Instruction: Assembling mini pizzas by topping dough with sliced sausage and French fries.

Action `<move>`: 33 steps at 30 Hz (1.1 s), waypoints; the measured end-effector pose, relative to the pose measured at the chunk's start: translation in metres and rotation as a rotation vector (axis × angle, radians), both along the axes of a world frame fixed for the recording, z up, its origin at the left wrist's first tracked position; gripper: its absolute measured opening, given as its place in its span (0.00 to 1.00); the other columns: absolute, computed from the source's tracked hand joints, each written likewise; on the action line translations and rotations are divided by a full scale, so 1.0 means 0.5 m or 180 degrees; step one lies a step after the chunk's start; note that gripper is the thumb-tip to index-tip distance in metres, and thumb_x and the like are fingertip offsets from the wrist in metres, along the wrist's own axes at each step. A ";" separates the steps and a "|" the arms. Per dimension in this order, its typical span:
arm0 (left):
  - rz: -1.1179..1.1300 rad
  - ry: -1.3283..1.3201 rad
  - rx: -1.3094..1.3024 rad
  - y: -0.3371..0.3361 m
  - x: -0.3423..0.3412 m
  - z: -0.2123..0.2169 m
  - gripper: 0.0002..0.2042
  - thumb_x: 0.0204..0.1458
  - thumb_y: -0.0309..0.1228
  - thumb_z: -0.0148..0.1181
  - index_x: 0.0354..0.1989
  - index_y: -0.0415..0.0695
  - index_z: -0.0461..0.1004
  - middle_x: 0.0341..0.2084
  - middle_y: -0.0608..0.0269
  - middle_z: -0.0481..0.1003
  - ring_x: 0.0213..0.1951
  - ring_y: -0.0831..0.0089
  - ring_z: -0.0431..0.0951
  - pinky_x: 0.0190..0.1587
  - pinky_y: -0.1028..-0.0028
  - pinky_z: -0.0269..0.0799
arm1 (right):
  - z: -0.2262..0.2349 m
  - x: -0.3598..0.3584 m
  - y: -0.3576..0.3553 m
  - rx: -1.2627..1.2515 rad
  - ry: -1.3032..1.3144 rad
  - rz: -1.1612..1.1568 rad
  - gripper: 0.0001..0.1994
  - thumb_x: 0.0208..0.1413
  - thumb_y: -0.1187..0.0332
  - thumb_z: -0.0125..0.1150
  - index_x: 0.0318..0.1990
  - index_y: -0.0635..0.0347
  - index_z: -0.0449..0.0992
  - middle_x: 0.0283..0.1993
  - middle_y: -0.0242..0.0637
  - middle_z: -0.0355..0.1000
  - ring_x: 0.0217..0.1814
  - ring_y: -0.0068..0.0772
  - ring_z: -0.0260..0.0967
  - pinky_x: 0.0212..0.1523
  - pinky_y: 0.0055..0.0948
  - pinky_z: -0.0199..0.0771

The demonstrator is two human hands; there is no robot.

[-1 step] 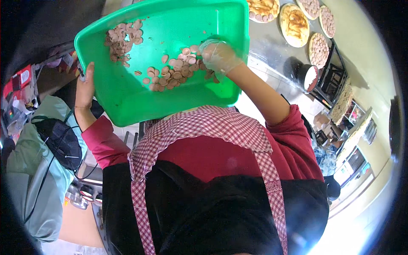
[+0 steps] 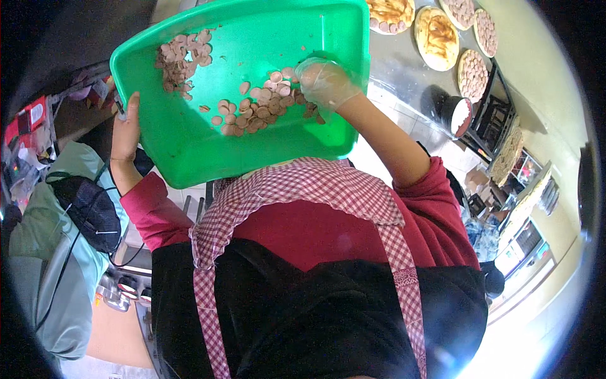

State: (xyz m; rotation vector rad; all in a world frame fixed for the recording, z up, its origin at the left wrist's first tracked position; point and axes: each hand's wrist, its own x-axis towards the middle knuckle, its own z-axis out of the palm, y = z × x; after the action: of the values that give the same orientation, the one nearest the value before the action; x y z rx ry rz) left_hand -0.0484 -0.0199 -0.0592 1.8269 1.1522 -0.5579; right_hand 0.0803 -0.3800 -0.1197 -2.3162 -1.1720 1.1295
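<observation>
I hold a green plastic tub [image 2: 189, 145] tilted in front of my chest. My left hand [image 2: 126, 129] grips its left rim. My right hand [image 2: 325, 82], in a clear glove, is inside the tub with its fingers curled over a heap of pink sausage slices [image 2: 259, 107]. A second heap of slices [image 2: 180, 60] lies in the tub's far left corner. A few single slices are scattered between the two heaps.
Several round pizza bases [image 2: 435, 38], some covered with slices [image 2: 473, 72], lie on a steel counter [image 2: 398, 63] at the upper right. A black round container [image 2: 454, 114] stands at its edge. A green bag with a black mesh pouch [image 2: 88, 208] is at my left.
</observation>
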 end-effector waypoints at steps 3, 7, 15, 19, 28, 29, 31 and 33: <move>0.0005 -0.0049 -0.0032 -0.006 0.007 0.009 0.25 0.55 0.47 0.47 0.45 0.33 0.68 0.38 0.62 0.71 0.40 0.76 0.69 0.46 0.76 0.63 | 0.012 0.026 0.010 -0.0243 0.0567 -0.0349 0.10 0.42 0.67 0.59 0.30 0.65 0.72 0.28 0.47 0.70 0.31 0.40 0.70 0.33 0.36 0.70; -0.0016 -0.0009 -0.0053 0.011 -0.006 0.003 0.25 0.55 0.47 0.47 0.47 0.33 0.67 0.39 0.62 0.71 0.40 0.76 0.68 0.46 0.76 0.62 | 0.074 0.065 0.004 0.0733 0.1979 -0.1447 0.11 0.46 0.67 0.59 0.36 0.64 0.73 0.32 0.39 0.72 0.35 0.30 0.69 0.38 0.29 0.70; 0.0101 -0.0103 -0.0156 0.015 -0.016 0.011 0.23 0.56 0.45 0.45 0.43 0.33 0.69 0.36 0.65 0.71 0.38 0.79 0.67 0.42 0.77 0.63 | 0.217 0.133 -0.050 0.1190 0.3223 -0.3479 0.10 0.49 0.72 0.58 0.38 0.69 0.72 0.35 0.39 0.72 0.38 0.27 0.69 0.42 0.24 0.70; 0.0170 0.0019 -0.0030 0.011 -0.012 0.019 0.24 0.57 0.45 0.44 0.45 0.32 0.67 0.37 0.64 0.70 0.37 0.78 0.67 0.41 0.77 0.63 | 0.169 0.189 -0.174 0.1799 0.2117 -0.4122 0.09 0.47 0.74 0.57 0.36 0.68 0.75 0.34 0.37 0.73 0.35 0.25 0.70 0.40 0.20 0.70; -0.0068 0.0346 -0.0081 0.073 -0.035 -0.024 0.28 0.57 0.47 0.43 0.54 0.32 0.61 0.47 0.59 0.67 0.48 0.74 0.65 0.49 0.74 0.59 | -0.040 0.372 -0.375 -0.0034 -0.0009 -0.2985 0.12 0.45 0.62 0.59 0.35 0.59 0.78 0.33 0.38 0.75 0.37 0.30 0.71 0.41 0.25 0.68; -0.0073 0.0344 -0.0070 0.081 -0.044 -0.026 0.28 0.57 0.47 0.43 0.54 0.32 0.61 0.47 0.59 0.67 0.48 0.74 0.65 0.49 0.74 0.59 | -0.053 0.382 -0.373 -0.0004 -0.0121 -0.2756 0.13 0.44 0.61 0.59 0.35 0.59 0.77 0.33 0.38 0.74 0.38 0.32 0.70 0.42 0.26 0.68; 0.0001 0.0062 -0.0148 0.084 -0.055 -0.031 0.28 0.57 0.47 0.42 0.55 0.33 0.59 0.48 0.59 0.67 0.48 0.74 0.65 0.49 0.74 0.59 | -0.088 0.404 -0.373 -0.0087 -0.0084 -0.2553 0.13 0.44 0.61 0.59 0.35 0.59 0.77 0.34 0.38 0.74 0.38 0.33 0.70 0.42 0.27 0.68; 0.0087 0.0111 -0.0147 0.087 -0.057 -0.033 0.30 0.56 0.49 0.43 0.56 0.33 0.59 0.49 0.58 0.65 0.49 0.72 0.65 0.50 0.74 0.59 | -0.116 0.419 -0.374 -0.0294 -0.0313 -0.1993 0.13 0.43 0.60 0.61 0.34 0.58 0.76 0.35 0.39 0.74 0.39 0.35 0.70 0.43 0.28 0.68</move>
State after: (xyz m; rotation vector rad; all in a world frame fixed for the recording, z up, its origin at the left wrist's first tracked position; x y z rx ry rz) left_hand -0.0767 0.0234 -0.0759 1.7660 1.1764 -0.5981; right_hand 0.2897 -0.5668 -0.1778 -2.5535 -0.3584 0.8502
